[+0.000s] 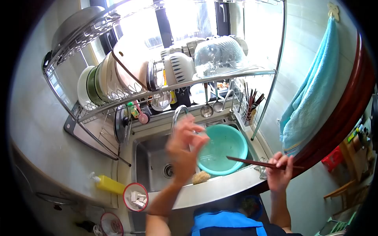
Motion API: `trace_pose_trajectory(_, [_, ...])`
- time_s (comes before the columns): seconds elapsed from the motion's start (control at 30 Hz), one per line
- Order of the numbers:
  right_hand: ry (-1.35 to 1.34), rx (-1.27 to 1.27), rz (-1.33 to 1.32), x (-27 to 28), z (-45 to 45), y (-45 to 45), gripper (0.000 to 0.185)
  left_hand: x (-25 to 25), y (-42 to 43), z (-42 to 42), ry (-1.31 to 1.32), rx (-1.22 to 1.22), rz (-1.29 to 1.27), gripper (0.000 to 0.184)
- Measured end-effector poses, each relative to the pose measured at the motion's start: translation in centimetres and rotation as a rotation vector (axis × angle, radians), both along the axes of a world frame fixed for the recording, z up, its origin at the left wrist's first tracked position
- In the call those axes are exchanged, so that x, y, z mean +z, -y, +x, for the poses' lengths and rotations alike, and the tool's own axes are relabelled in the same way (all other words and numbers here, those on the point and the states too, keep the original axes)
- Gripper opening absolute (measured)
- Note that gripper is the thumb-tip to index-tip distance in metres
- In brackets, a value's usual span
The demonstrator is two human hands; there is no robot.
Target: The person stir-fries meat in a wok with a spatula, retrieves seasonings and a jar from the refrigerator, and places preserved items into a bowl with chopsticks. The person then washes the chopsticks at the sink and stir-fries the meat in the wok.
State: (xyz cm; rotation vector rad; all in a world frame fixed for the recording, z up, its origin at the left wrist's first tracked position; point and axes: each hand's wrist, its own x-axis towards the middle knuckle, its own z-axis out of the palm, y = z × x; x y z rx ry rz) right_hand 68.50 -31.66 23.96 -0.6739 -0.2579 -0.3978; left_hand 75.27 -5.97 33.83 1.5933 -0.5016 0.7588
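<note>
Blurred left hand (184,146), grip unclear; right hand (280,173) around chopsticks (250,161), tips over basin (226,138) between; likely light, stiff, slick if wet, best held well back.

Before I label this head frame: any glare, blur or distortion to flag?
Head view: the bright window behind the silver metal dish rack is blown out; the raised left hand is smeared by blur; the right hand, gripping slim dark-brown chopsticks, looks sharper; strong fisheye distortion, corners black.
</note>
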Motion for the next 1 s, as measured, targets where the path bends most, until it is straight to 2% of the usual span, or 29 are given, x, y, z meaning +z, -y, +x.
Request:
trace_pose_trajectory(0.07, [-0.018, -0.092, -0.17, -0.4, -0.9, 1.7, 0.049, 6.1, -2.2, 4.2, 0.265, 0.232, 0.03, 0.023])
trace_pose_trajectory(0.1, [-0.047, -0.117, -0.234, -0.8, -1.3, 2.3, 0.049, 10.7, -2.4, 6.0, 0.226, 0.402, 0.119, 0.017])
trace_pose_trajectory(0.13, [-0.091, -0.136, -0.264, -1.3, -1.8, 2.6, 0.049, 14.1, -3.5, 9.7, 0.327, 0.445, 0.355, 0.015])
trace_pose_trajectory(0.17, [-0.118, -0.163, -0.308, -2.0, -2.3, 2.7, 0.049, 16.3, -3.5, 13.9, 0.385, 0.405, 0.428, 0.015])
trace_pose_trajectory(0.23, [-0.08, -0.196, -0.451, -2.5, -3.4, 3.3, 0.047, 18.9, -4.1, 21.0, 0.096, 0.46, 0.799, 0.017])
trace_pose_trajectory(0.3, [-0.121, -0.265, -0.479, -3.3, -4.4, 4.0, 0.045, 19.1, -4.6, 25.7, 0.034, 0.481, 1.138, 0.027])
trace_pose_trajectory(0.4, [-0.155, -0.31, -0.482, -4.2, -5.2, 4.9, 0.044, 18.1, -4.6, 29.9, -0.044, 0.428, 1.211, 0.049])
trace_pose_trajectory(0.57, [-0.301, -0.357, -0.472, -5.2, -5.6, 5.3, 0.043, 18.4, -3.9, 32.8, -0.227, 0.406, 1.297, 0.065])
trace_pose_trajectory(0.63, [-0.32, -0.374, -0.465, -5.2, -5.5, 5.2, 0.043, 19.2, -2.6, 31.7, -0.495, 0.255, 1.449, 0.071])
trace_pose_trajectory(0.7, [-0.335, -0.379, -0.46, -5.3, -5.2, 5.0, 0.042, 18.6, -3.0, 32.3, -0.399, 0.232, 1.424, 0.077])
trace_pose_trajectory(0.77, [-0.391, -0.399, -0.429, -5.4, -5.0, 5.0, 0.042, 19.3, -1.7, 30.7, -0.564, 0.319, 1.505, 0.082])
trace_pose_trajectory(0.8, [-0.41, -0.393, -0.412, -5.4, -5.0, 5.0, 0.041, 18.8, -1.7, 31.2, -0.564, 0.321, 1.502, 0.082])
trace_pose_trajectory(0.87, [-0.433, -0.399, -0.401, -5.6, -4.8, 5.0, 0.041, 17.5, -2.0, 33.0, -0.319, 0.585, 1.633, 0.086])
trace_pose_trajectory(1.0, [-0.505, -0.387, -0.389, -5.8, -4.5, 4.5, 0.04, 16.8, -2.2, 36.1, -0.349, 0.434, 1.693, 0.09])
